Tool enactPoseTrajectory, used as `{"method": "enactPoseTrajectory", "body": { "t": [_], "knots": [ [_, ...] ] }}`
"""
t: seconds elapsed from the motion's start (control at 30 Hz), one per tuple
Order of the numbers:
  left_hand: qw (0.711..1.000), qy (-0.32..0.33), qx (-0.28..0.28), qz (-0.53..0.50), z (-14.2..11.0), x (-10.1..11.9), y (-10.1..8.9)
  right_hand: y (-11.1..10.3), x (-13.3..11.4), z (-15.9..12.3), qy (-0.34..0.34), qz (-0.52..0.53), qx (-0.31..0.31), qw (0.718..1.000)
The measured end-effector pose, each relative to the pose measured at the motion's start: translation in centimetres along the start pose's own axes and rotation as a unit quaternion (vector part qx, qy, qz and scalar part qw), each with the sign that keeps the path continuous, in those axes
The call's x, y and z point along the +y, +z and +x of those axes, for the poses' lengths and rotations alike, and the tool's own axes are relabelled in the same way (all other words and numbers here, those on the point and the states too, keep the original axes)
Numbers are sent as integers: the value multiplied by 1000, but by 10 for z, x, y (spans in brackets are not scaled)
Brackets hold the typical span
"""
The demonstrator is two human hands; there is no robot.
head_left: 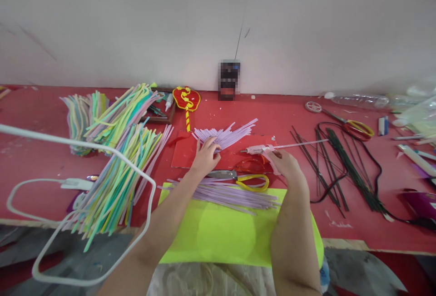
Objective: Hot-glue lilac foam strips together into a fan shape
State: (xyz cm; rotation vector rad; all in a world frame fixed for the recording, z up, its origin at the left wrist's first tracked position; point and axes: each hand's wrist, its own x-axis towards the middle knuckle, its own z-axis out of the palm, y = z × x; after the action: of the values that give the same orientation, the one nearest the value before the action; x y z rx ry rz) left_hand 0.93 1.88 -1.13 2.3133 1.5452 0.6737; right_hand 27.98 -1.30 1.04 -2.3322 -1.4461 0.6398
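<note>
My left hand (pixel 206 155) has its fingers curled at the near edge of a fanned piece of lavender pipe cleaners (pixel 235 136), gripping it on a red board (pixel 182 154). My right hand (pixel 285 163) is wrapped round the handle of a pink hot glue gun (pixel 257 150). Its nozzle points left toward the lavender piece, apart from it, and a long clear glue stick (pixel 303 144) sticks out of its back. Between my forearms, yellow-handled scissors (pixel 254 181) lie beside loose lavender pipe cleaners (pixel 235 196) on a bright yellow-green sheet (pixel 218 237).
Bundles of multicoloured pipe cleaners (pixel 116 169) cover the left side, with a white cable (pixel 150 205) looping in front. A red and yellow fan-shaped ornament (pixel 186 101) lies behind. Dark green stems (pixel 350 169), a black cord (pixel 378 164) and more scissors (pixel 357 129) lie right.
</note>
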Motion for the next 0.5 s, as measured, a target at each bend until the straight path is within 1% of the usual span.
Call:
{"method": "enactPoseTrajectory", "body": {
  "t": [0.2, 0.37, 0.5],
  "knots": [
    [1000, -3, 2, 10, -1, 1, -1, 5, 11, 5, -17, 19, -8, 1000],
    [1000, -5, 5, 14, -1, 2, -2, 3, 9, 2, -41, 27, -14, 999],
    [1000, 2, 5, -7, -1, 1, -2, 3, 9, 1, -47, 20, -4, 999]
  ]
}}
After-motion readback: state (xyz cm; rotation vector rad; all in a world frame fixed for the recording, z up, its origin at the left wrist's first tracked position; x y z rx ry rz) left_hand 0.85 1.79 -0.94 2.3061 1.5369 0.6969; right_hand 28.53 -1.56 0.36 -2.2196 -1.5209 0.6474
